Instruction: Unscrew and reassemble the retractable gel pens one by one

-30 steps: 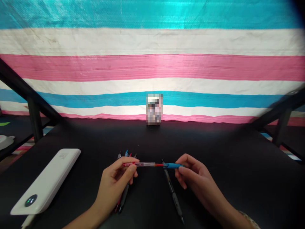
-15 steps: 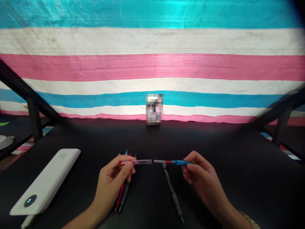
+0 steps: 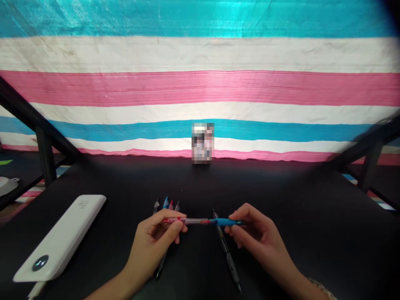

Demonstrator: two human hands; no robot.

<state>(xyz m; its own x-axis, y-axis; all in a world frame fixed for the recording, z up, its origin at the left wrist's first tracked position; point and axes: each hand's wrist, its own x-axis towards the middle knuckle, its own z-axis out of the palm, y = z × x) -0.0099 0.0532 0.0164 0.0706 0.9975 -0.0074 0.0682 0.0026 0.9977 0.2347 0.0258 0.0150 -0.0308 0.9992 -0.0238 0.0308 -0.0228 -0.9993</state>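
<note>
Pen of clear plastic (image 3: 195, 221), slim and straight with a red end (image 3: 172, 220) at the left and a smooth blue grip section (image 3: 223, 222) at the right, lies level in the air between two bare hands, above the near middle of a matt black tabletop (image 3: 193, 183); it should be light, a weight for fingertips alone; the clear tube is probably stiff, slick and apt to roll or crack if bent, while the blue part looks softer and likelier to grip well; the best holds would be at the red end and along the blue part, clear of the dark joint between them, and whether that joint is fully closed I cannot tell.

The left hand (image 3: 158, 235) has thumb and forefinger pinched together on the red end, its other fingers loosely curled; the right hand (image 3: 258, 231) has thumb and fingertips clamped lightly on the right portion of the blue part, palm open and touching nothing else visible.

Beyond and partly beneath the left hand, a row of slim pens with black, blue, red and grey tops (image 3: 166, 203) lies on the table; a black-gripped clear pen (image 3: 230, 263) rests slantwise just left of the right hand; a white oblong power bank (image 3: 59, 239) lies at the near left, well apart.
</note>
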